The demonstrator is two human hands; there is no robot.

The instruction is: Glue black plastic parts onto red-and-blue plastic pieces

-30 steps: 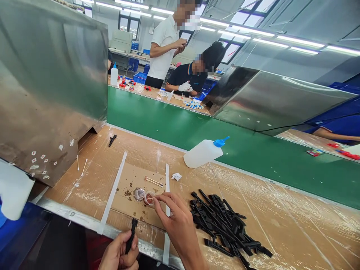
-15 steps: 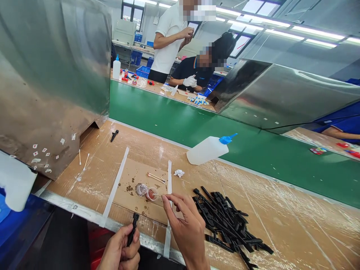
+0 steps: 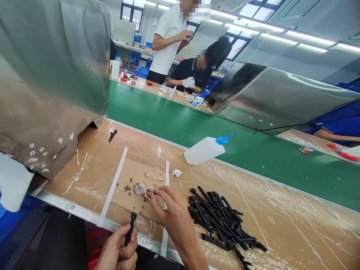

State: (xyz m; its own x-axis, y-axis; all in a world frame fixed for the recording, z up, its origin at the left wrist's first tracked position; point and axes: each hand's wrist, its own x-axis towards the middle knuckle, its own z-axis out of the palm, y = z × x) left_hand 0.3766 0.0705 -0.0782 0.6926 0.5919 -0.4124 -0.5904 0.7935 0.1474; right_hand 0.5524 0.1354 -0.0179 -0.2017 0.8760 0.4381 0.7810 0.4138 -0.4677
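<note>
Near the table's front edge, my left hand (image 3: 121, 245) is closed round a black plastic part (image 3: 131, 228), its squared end pointing up. My right hand (image 3: 168, 210) pinches a thin stick at a small clear cup (image 3: 148, 193) with reddish contents; most of the stick is hidden by the fingers. Touching or just left of that cup is a second clear round piece (image 3: 138, 189). Two cotton swabs (image 3: 153, 177) lie behind them on a cardboard sheet (image 3: 123, 200) with brown spots. To the right of my right hand is a pile of black parts (image 3: 219, 213).
A white bottle with a blue tip (image 3: 204, 150) lies tilted by the green belt (image 3: 157, 114). Crumpled tissue (image 3: 176, 173), two more swabs and one black part (image 3: 113, 135) are on the table. A metal panel (image 3: 53, 82) stands left. People work across the belt.
My right hand has moved left and slightly up, closer to the cup, so less of the stick shows. The whole view has shifted a little. My left hand keeps its hold.
</note>
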